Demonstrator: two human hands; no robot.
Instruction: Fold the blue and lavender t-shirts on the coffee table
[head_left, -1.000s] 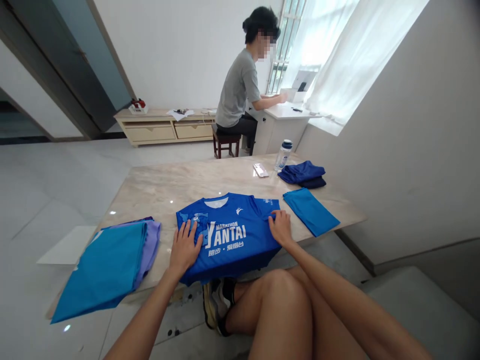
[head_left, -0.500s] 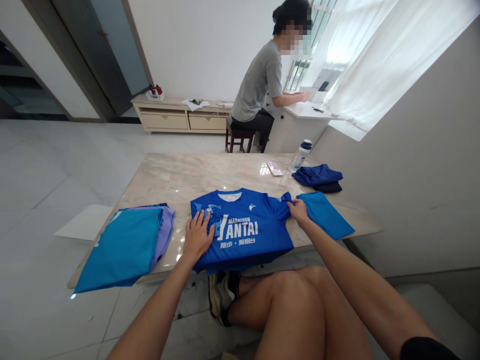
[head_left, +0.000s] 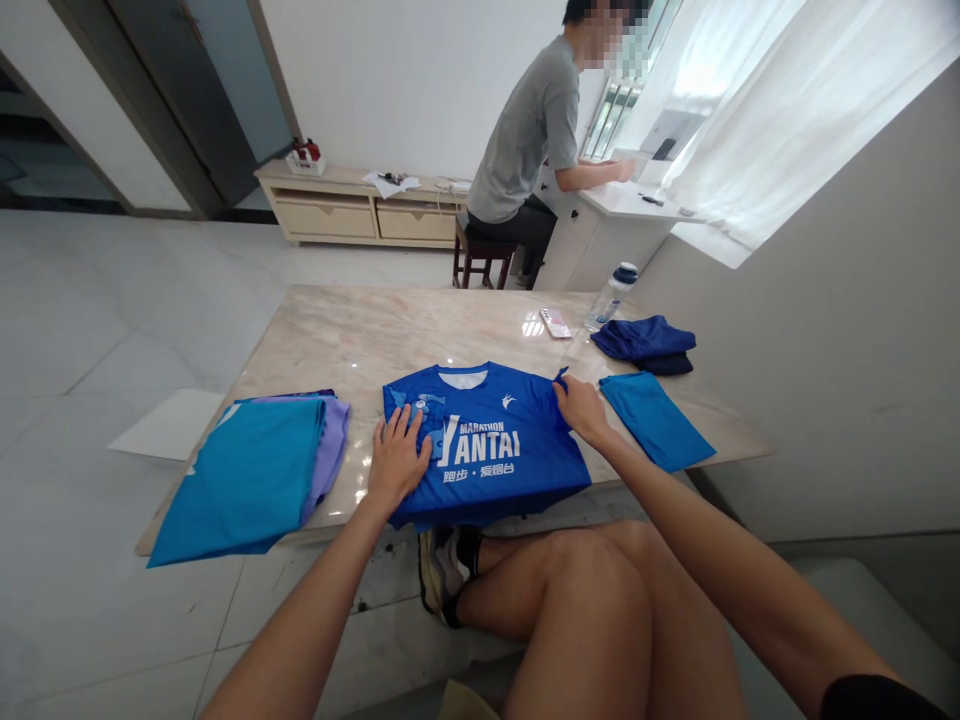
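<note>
A blue T-shirt [head_left: 487,420] with white "Marathon Yantai" lettering lies front up on the marble-topped table [head_left: 352,335], its collar away from me and its lower part at the near edge. My left hand [head_left: 400,455] rests flat on its left side with the fingers spread. At the shirt's right shoulder, my right hand [head_left: 583,408] pinches the sleeve, which is folded in toward the body. The fingertips there partly hide the gripped cloth.
Folded teal and purple clothes [head_left: 247,470] lie at the table's left. Toward the right are a folded teal cloth [head_left: 656,420], dark blue garments [head_left: 645,340], a water bottle [head_left: 611,297] and a phone [head_left: 556,323]. A person [head_left: 525,140] sits at a white desk beyond.
My right hand has moved left, bringing the sleeve that stuck out in toward the shirt's body. My left hand stays on the shirt. The view has tilted slightly downward.
</note>
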